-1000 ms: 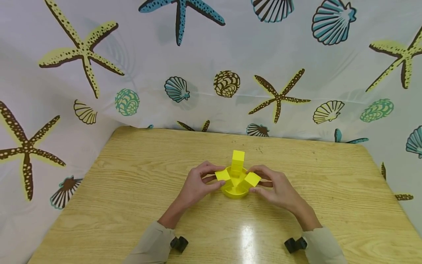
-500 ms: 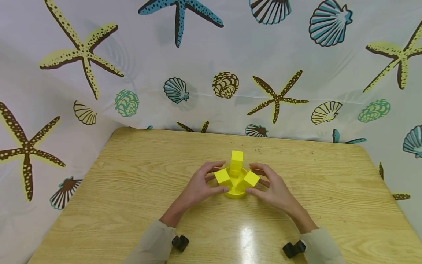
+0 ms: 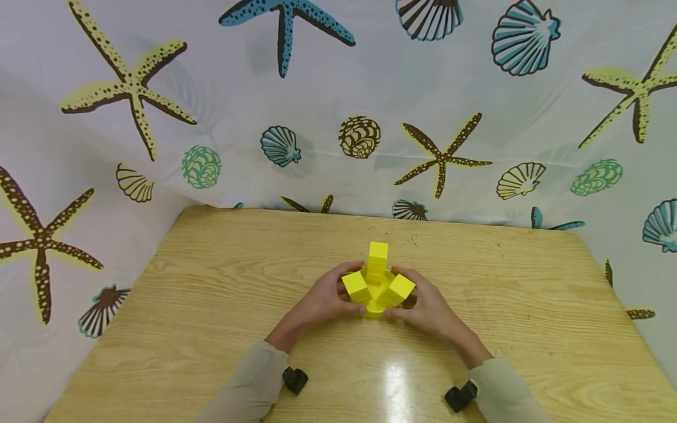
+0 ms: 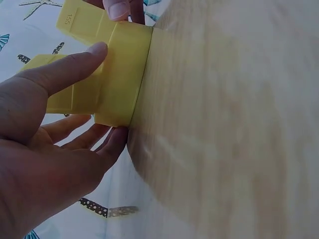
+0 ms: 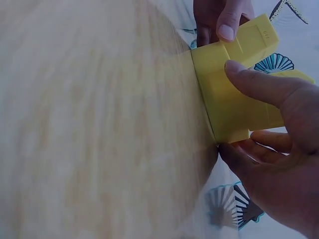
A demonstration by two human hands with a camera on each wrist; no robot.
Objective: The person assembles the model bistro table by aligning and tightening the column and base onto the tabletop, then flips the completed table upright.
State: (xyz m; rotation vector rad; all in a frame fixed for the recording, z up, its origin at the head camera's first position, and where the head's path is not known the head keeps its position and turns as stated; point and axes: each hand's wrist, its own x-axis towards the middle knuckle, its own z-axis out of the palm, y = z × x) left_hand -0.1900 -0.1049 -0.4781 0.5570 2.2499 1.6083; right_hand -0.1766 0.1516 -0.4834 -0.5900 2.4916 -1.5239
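Observation:
A yellow round base point(image 3: 375, 314) with three square-topped posts stands upright on the wooden table. Its back post point(image 3: 378, 258) rises straight, while the left post point(image 3: 357, 286) and right post point(image 3: 399, 289) lean outward. My left hand point(image 3: 322, 301) grips the base from the left, its thumb at the front and its fingers reaching round the far side. From the right, my right hand point(image 3: 429, 308) holds it in the same way. Both wrist views show thumbs on the wall of the yellow base point(image 4: 124, 69), which sits flat against the tabletop. Small raised digits mark the posts.
The wooden table point(image 3: 222, 282) stretches out on both sides of the hands. A white cloth point(image 3: 317, 100) printed with starfish and shells hangs behind and along the sides. Black wrist cameras, such as the left one point(image 3: 295, 380), sit at the cuffs.
Both hands have slid lower, from the outer faces of the leaning posts to the round base. Their fingers loosened around half a second ago and now close round it. The yellow piece stays in place.

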